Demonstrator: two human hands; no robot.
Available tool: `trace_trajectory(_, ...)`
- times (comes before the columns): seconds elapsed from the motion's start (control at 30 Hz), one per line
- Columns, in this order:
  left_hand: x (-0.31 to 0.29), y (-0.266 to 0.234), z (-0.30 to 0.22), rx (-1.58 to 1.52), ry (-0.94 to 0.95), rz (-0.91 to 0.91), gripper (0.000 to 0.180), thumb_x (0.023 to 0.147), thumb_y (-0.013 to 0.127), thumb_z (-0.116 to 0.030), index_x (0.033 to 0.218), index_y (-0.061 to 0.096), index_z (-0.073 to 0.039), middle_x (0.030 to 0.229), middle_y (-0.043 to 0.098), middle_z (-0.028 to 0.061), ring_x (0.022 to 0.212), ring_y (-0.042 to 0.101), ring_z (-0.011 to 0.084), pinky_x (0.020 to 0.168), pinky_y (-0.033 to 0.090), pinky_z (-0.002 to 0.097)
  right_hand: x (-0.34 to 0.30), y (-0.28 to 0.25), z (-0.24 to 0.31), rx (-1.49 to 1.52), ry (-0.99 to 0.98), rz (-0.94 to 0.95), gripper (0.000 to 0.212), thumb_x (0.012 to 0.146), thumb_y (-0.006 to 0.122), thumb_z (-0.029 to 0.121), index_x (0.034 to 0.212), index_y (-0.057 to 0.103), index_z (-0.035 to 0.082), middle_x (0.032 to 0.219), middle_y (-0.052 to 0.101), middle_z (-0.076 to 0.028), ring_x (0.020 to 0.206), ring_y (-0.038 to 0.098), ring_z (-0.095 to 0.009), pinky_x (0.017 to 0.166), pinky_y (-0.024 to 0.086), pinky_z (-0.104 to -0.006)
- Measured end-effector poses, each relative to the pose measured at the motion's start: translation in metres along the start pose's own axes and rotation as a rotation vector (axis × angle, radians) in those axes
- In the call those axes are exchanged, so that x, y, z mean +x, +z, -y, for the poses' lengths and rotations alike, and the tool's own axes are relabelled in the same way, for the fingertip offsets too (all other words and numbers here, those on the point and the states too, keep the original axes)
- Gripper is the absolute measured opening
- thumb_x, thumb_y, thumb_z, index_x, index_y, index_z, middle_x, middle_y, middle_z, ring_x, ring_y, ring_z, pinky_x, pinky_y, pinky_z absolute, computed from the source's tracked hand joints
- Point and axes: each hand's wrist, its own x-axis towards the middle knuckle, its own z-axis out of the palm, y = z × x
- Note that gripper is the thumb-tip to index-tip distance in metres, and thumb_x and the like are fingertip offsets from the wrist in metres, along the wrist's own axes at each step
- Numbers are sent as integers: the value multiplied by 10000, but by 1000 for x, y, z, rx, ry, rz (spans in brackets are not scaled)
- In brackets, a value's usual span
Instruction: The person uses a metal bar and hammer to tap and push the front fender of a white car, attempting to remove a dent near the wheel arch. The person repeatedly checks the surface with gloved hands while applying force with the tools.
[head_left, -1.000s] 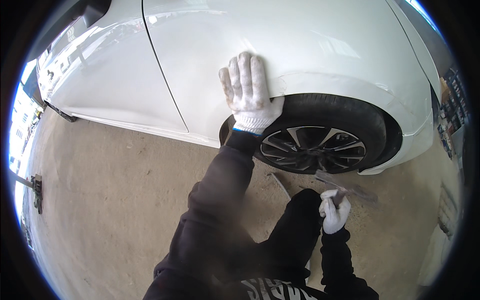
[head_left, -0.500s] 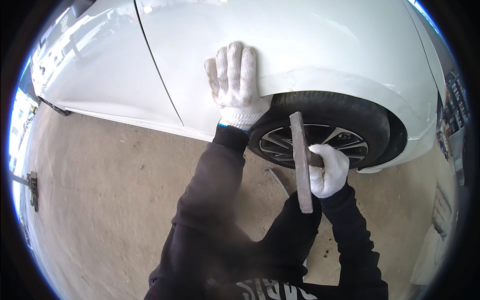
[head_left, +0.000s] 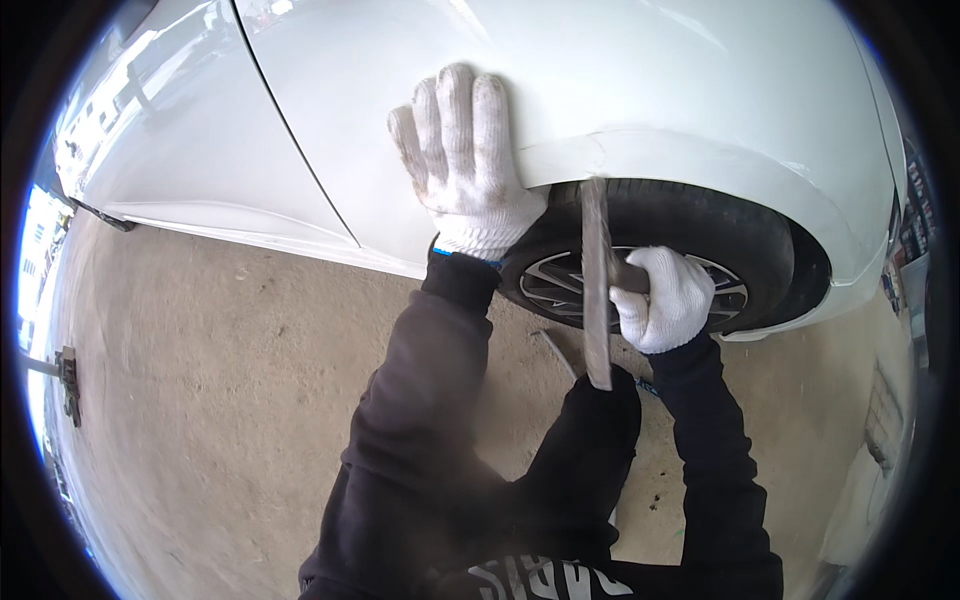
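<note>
My left hand (head_left: 462,160), in a white knit glove, lies flat with its fingers stretched out on the white car panel (head_left: 345,110), just left of the wheel arch. My right hand (head_left: 672,300), gloved the same way, is closed round the short dark handle of a hammer (head_left: 597,290) with a long, narrow grey head. The head stands roughly upright in the picture, in front of the wheel (head_left: 690,220). Its upper end overlaps the arch's lower edge; whether it touches the metal I cannot tell. Above that end, the panel shows a crease (head_left: 590,150).
A thin grey bar (head_left: 557,352) lies on the concrete floor (head_left: 230,370) beside my bent knee (head_left: 590,420). The car door (head_left: 200,150) with a dented lower part spans the left. A metal stand (head_left: 68,385) shows at the far left edge; stored items line the right edge.
My right hand has raised the hammer, bringing its upper end from over the tyre up to the arch edge. My left hand stays pressed on the panel. The view has shifted slightly.
</note>
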Motion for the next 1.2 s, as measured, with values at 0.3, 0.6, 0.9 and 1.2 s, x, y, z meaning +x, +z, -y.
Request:
trace_trajectory(0.3,8,5,6,31,30,-41,787,685,754,-192,1404,486,-17,1452,463,234,1374,406,450,1137,249,647,6,2,4,36,12,-44,448,966,599,485,792,588,73,638,557,-105,514,565,-303,487,450,-389)
trace_trajectory(0.6,0,13,21,185,164,-54,786,783,716,-391,1388,476,49,1373,517,275,1259,507,459,1086,385,582,-2,5,18,3,159,6,450,863,709,526,808,570,102,578,535,-35,486,572,-205,446,463,-320)
trace_trajectory(0.9,30,-37,69,203,975,350,472,811,665,-486,911,509,-52,937,482,152,846,541,351,753,431,542,-168,66,136,777,929,-478,410,980,617,418,821,583,42,560,556,-26,405,510,-153,396,397,-266)
trace_trajectory(1.2,58,-8,19,221,1053,372,756,829,647,-474,1332,516,73,1386,499,317,1329,455,532,1104,328,685,-204,60,147,1341,1507,-412,388,994,605,455,857,589,92,653,526,24,517,458,-61,475,356,-219)
